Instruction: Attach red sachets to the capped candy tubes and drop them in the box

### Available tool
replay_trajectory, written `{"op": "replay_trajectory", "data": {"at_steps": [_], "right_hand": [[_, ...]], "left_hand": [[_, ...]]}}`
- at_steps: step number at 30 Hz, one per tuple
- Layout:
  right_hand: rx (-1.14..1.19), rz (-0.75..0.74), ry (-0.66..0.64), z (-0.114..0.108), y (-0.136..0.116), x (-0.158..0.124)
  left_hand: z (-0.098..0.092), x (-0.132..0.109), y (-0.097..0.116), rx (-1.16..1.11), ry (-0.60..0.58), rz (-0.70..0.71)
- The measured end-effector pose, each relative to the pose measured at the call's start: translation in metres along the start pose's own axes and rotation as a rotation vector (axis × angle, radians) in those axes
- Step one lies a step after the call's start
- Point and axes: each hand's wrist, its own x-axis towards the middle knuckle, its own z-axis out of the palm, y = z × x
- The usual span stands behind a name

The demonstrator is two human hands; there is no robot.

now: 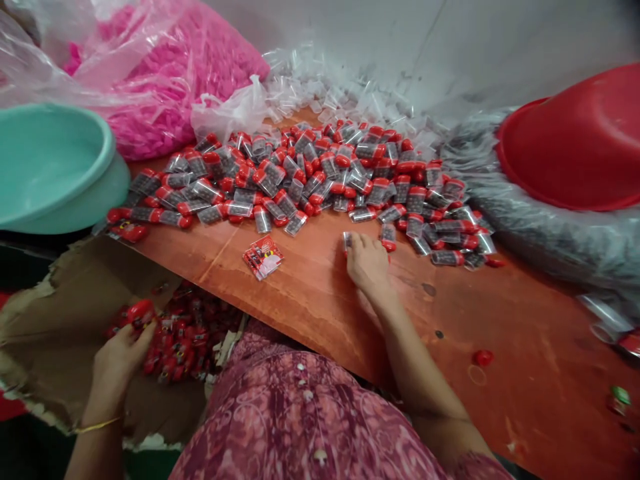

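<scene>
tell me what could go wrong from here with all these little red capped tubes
1. The pile of tubes runs to the table edge by the teal basin; a nudge may drop some beside the cardboard box.
2. The left hand grips a handful of tubes over that torn box; some may slip out.
3. The right hand rests at the pile's near side; its forearm could sweep the loose red cap off.

— What do we see left of the grip of our right hand [369, 265]?
— A sachet [263, 257] near it; far left, a teal basin [50, 167], with a pink bag [165, 73] behind.
— And to its right?
— A red basin [580, 147], well apart; nearer us, a loose red cap [483, 358] on the table [310, 293].
</scene>
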Motion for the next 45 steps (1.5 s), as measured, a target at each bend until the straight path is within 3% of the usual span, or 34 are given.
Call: {"op": "replay_trajectory", "data": {"at_steps": [2,4,6,7,10,13,16,20,24,28,32,34,36,41,42,45], "right_hand": [[-0.106,0.02,-0.061,0.002,0.005,0.001],[-0.143,-0.012,-0.078,0.005,-0.001,-0.005],[-0.144,-0.021,-0.062,0.009,-0.013,-0.015],[-0.139,-0.015,-0.05,0.011,-0.018,-0.019],[-0.118,-0.001,0.019,0.016,-0.029,-0.03],[-0.078,-0.036,0.118,0.018,-0.027,-0.036],[0.005,-0.103,0.207,0.016,-0.023,-0.039],[0.143,-0.191,0.263,0.01,-0.032,-0.036],[0.337,-0.233,0.232,0.009,-0.06,-0.025],[0.783,-0.124,0.101,0.013,-0.083,-0.013],[1.309,-0.014,-0.022,0.016,-0.089,-0.005],[1.421,0.006,-0.003,0.013,-0.086,-0.004],[1.401,0.02,0.037,0.009,-0.082,-0.007],[1.097,-0.05,0.189,0.004,-0.077,-0.021],[1.034,-0.078,0.214,0.004,-0.078,-0.023],[0.902,-0.113,0.257,0.008,-0.081,-0.03]], "left_hand": [[-0.011,-0.001,-0.017,0.282,0.181,0.001],[-0.006,-0.01,-0.01,0.267,0.268,0.102],[0.012,-0.02,0.021,0.075,0.282,0.262],[0.024,-0.023,0.041,0.009,0.273,0.428],[0.062,-0.026,0.108,0.013,0.218,0.806],[0.088,-0.021,0.153,0.128,0.146,0.955],[0.101,-0.014,0.166,0.215,0.109,0.987],[0.106,-0.012,0.16,0.196,0.151,0.987],[0.104,-0.017,0.158,0.085,0.189,0.998],[0.095,-0.028,0.167,-0.062,0.21,0.986],[0.091,-0.048,0.175,-0.228,0.131,0.993],[0.092,-0.058,0.177,-0.355,0.062,0.934],[0.094,-0.066,0.177,-0.526,-0.073,0.769],[0.098,-0.082,0.18,-0.935,-0.707,0.279],[0.098,-0.085,0.181,-1.011,-0.759,0.223],[0.096,-0.09,0.18,-1.183,-0.766,0.098]]}}
